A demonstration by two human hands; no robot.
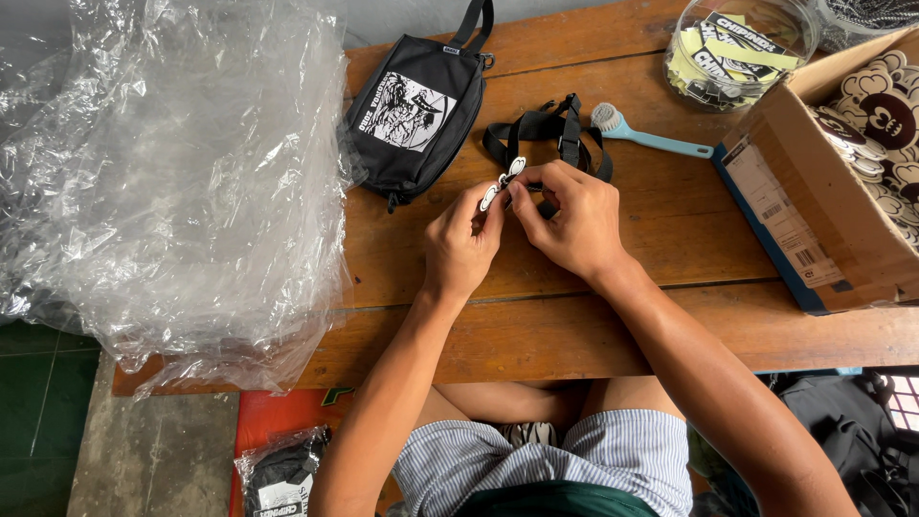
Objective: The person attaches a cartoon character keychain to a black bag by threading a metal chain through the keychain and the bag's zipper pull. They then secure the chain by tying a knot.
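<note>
Both my hands meet over the middle of the wooden table. My left hand and my right hand pinch a small white and black charm between their fingertips. Just beyond the fingers lies a black webbing strap with buckles, partly hidden by my right hand. A black pouch with a white and black print lies flat to the left of the strap, its handle pointing to the far edge.
A heap of clear plastic bags covers the table's left end. A light blue brush lies behind the strap. A clear round tub of stickers and a cardboard box of printed cut-outs stand at right. A bagged black item lies on the floor.
</note>
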